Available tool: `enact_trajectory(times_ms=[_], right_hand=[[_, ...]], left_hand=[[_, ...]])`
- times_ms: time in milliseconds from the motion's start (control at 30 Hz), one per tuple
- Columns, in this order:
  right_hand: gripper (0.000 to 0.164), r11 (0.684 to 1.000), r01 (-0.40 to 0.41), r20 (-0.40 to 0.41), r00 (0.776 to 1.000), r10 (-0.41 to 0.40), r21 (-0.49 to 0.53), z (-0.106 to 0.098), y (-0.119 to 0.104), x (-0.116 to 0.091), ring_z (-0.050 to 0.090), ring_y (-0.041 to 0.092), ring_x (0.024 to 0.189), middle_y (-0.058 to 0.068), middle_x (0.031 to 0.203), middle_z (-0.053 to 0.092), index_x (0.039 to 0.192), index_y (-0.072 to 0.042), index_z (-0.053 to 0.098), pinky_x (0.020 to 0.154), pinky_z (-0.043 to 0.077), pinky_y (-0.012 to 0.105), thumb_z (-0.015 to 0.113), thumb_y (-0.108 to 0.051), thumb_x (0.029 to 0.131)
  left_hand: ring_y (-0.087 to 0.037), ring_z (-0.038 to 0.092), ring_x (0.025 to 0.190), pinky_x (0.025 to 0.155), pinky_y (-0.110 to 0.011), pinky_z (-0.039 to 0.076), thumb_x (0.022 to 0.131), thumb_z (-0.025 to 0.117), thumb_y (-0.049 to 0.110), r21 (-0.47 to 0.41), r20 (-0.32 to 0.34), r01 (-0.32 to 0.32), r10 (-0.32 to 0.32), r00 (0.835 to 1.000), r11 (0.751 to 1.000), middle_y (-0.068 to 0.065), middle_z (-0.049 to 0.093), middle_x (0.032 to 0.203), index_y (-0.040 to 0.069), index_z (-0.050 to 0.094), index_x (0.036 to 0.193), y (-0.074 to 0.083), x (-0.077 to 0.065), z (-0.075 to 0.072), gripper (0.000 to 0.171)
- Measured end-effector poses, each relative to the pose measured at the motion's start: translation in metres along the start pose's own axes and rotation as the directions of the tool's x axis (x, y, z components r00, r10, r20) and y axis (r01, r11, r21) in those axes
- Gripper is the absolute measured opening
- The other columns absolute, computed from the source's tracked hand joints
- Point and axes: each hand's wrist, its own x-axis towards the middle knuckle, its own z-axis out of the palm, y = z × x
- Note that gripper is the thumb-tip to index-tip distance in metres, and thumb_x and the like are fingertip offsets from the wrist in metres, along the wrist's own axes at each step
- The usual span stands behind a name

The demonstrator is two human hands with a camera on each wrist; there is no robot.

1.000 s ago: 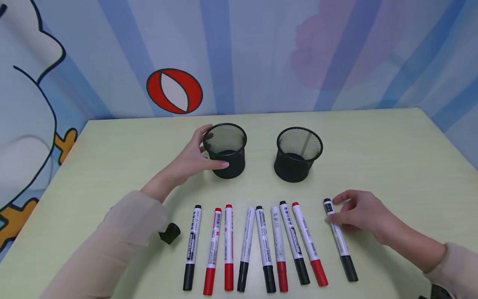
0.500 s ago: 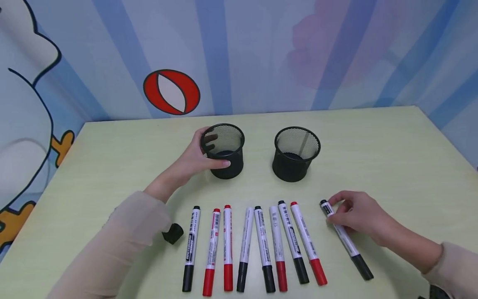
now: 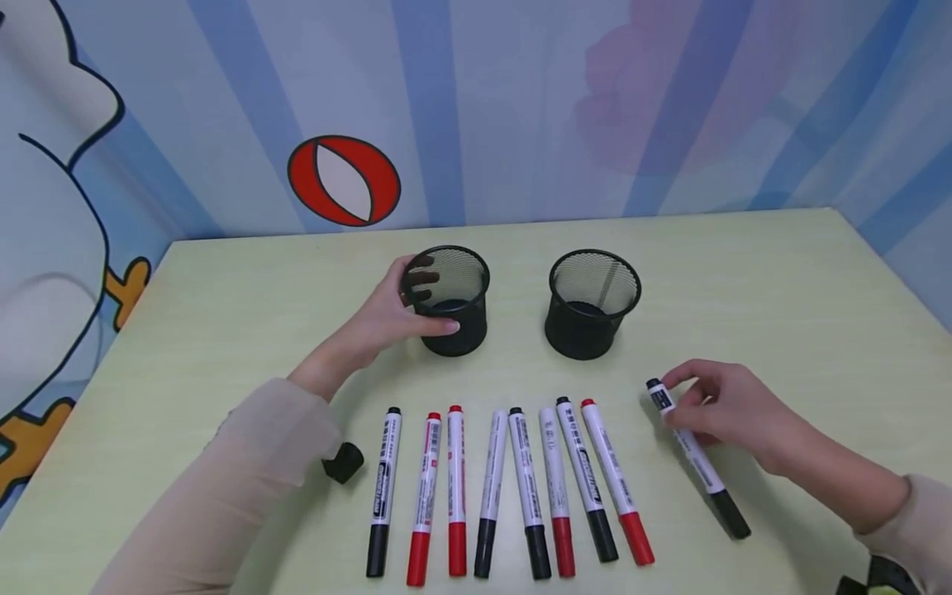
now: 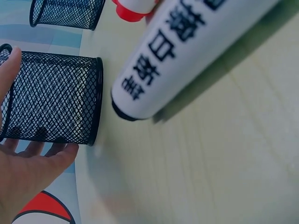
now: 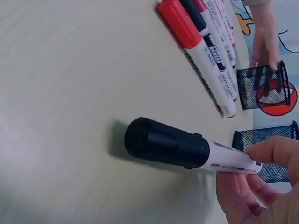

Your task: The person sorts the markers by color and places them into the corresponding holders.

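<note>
My left hand [image 3: 383, 318] grips the left black mesh pen holder [image 3: 464, 330], its thumb across the front and its other fingers behind. In the left wrist view the same pen holder [image 4: 53, 98] sits between thumb and fingers. A white marker with a black cap [image 3: 695, 454] is pinched near its capless end by my right hand [image 3: 732, 413]. It slants, cap toward the person, just over the table with a shadow beside it. The right wrist view shows that marker's black cap [image 5: 168, 144] closest to the camera. A second mesh pen holder [image 3: 587, 330] stands to the right of the first.
Several white markers with red or black caps lie in a row along the front, such as a red-capped marker [image 3: 617, 483] at its right end. A small black object [image 3: 344, 463] is by the left sleeve. A painted wall [image 3: 506, 116] borders the table [image 3: 245, 322] at the back.
The right hand has lifted the black-capped marker slightly off the table, and its capped end has swung to the right. The left hand stays on the pen holder, its fingers closing further behind it.
</note>
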Motion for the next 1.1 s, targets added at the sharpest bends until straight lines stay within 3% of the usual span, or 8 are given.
enact_trajectory(times_ms=[233,633,1100], right_hand=[[0.050,0.998,0.035,-0.016,0.999,-0.034,0.044,-0.012,-0.007,0.001,0.056,0.021,0.074,0.011,0.087,0.056,0.126,0.001,0.047,0.065,0.055,0.031,0.068,-0.013,0.083],[0.049,0.973,0.189,-0.059,0.982,-0.182,0.131,-0.035,-0.020,0.000,0.060,0.016,0.078,0.007,0.088,0.058,0.127,0.001,0.044,0.068,0.055,0.033,0.066,-0.013,0.086],[0.048,0.957,0.229,-0.109,0.971,-0.212,0.179,-0.049,-0.049,0.006,0.063,0.011,0.080,-0.001,0.089,0.059,0.127,-0.005,0.043,0.069,0.055,0.030,0.067,-0.016,0.087]], left_hand=[[-0.027,0.032,0.131,0.105,-0.050,0.029,0.074,0.078,0.010,-0.006,0.010,0.003,-0.003,1.000,1.000,-0.010,0.036,0.141,0.013,0.024,0.140,-0.001,-0.002,-0.001,0.086],[-0.026,0.031,0.131,0.104,-0.051,0.030,0.074,0.077,0.011,-0.003,0.026,0.022,-0.022,0.999,1.000,-0.008,0.035,0.142,0.015,0.021,0.141,-0.001,-0.007,-0.006,0.087],[-0.025,0.031,0.130,0.103,-0.051,0.031,0.074,0.078,0.010,-0.001,0.034,0.029,-0.029,0.999,1.000,-0.007,0.036,0.141,0.014,0.022,0.141,-0.003,-0.010,-0.008,0.088]])
